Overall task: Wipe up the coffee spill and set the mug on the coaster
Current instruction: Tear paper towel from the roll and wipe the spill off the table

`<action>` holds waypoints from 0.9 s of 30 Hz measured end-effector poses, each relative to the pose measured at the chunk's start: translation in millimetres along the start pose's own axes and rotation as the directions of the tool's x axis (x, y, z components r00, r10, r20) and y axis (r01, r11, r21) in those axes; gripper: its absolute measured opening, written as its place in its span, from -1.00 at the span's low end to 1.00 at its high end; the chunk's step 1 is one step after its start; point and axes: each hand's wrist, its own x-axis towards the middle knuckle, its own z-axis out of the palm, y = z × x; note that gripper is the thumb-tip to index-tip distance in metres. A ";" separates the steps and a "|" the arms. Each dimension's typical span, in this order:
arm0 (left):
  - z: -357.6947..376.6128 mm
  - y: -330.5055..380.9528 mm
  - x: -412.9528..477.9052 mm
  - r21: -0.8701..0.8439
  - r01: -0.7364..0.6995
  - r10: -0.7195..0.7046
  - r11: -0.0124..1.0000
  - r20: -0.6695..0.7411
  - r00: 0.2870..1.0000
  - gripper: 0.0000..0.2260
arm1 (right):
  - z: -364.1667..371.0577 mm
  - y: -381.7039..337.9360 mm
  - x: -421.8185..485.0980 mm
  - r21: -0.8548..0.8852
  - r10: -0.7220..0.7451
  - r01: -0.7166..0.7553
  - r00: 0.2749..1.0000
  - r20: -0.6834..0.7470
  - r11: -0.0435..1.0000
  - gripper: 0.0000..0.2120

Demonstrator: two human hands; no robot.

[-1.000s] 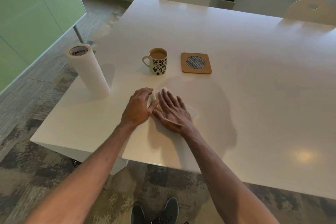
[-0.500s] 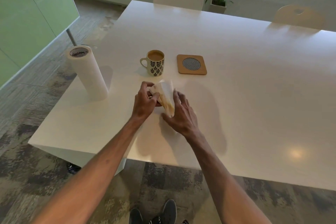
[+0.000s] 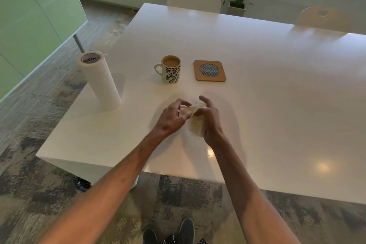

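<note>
Both hands, left (image 3: pixel 170 120) and right (image 3: pixel 211 120), grasping stained paper towel (image 3: pixel 196 125) above bench (image 3: pixel 277 85), folding wet side inward; mug (image 3: pixel 170 69) at nine o'clock beside empty coaster (image 3: pixel 209 70).

- Both hands hold a crumpled paper towel (image 3: pixel 195 120) with light brown stains, just above the white table (image 3: pixel 277 85).
- The left hand (image 3: pixel 171 118) pinches its top edge.
- The right hand (image 3: pixel 210 119) wraps around its side.
- A mug (image 3: pixel 170 69) full of coffee stands past the hands.
- A coaster (image 3: pixel 209 70) lies bare beside the mug, not touching it.
- A paper roll (image 3: pixel 99 80) stands upright, off beyond the left hand.
</note>
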 end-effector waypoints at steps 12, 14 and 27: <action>-0.3 -8.6 0.8 0.121 -0.074 0.087 0.990 -0.099 0.991 -0.68 | -32.3 2.6 9.8 -0.483 -0.463 0.260 0.807 -0.366 0.836 -0.55; -14.9 -25.6 4.0 0.296 -0.046 0.099 0.954 -0.167 0.981 -0.67 | -44.0 8.7 7.6 -0.792 -0.638 0.223 0.727 -0.253 0.568 -0.50; -33.4 -78.4 0.4 0.540 -0.040 0.159 0.841 -0.177 0.971 -0.56 | 25.1 77.5 -29.7 -0.922 -0.047 0.315 0.949 0.313 0.226 -0.21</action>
